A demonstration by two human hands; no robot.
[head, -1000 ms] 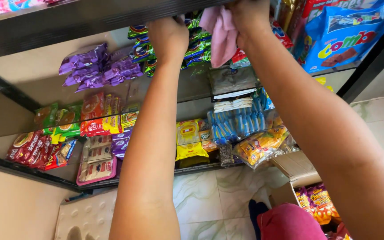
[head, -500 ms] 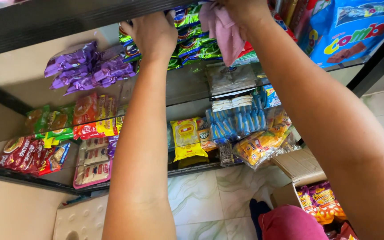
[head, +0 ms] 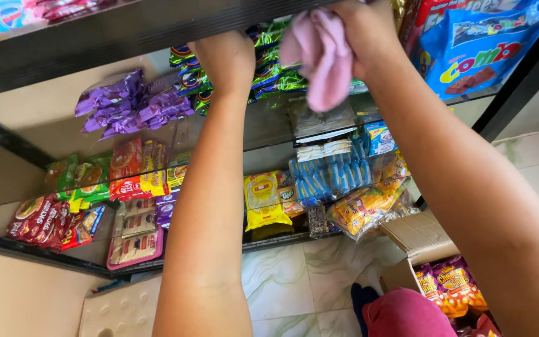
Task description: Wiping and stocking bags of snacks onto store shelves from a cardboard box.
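A shop rack of black-framed glass shelves (head: 45, 56) stands over a pale marbled floor (head: 294, 281), seen from above. The right hand (head: 363, 31) is closed around a pink cloth (head: 319, 59), which hangs from its fingers in soft folds, crumpled and plain in colour, just beside the green snack packets (head: 276, 62) on the upper glass shelf. The left hand (head: 226, 59) reaches under the black shelf edge to the side of the cloth; its fingers are hidden there, so whether it grips anything cannot be told. It touches or nearly touches the green packets.

Beyond the left hand lies a heap of purple wrappers (head: 132, 103), too bunched to count. Below both forearms, the lower shelf carries one yellow packet (head: 262, 200), a row of blue-and-white packs (head: 329, 175) and a clear bag of orange snacks (head: 369, 206). Further out from the left hand sit red, yellow and green packets (head: 113, 175), dark red packets (head: 38, 218) and a pink tray of wrapped biscuits (head: 135, 240).

Past the right hand leans one large blue bag (head: 481, 50). Under the right forearm an open cardboard box (head: 419, 234) on the floor holds at least two orange-and-purple snack bags (head: 450, 290).
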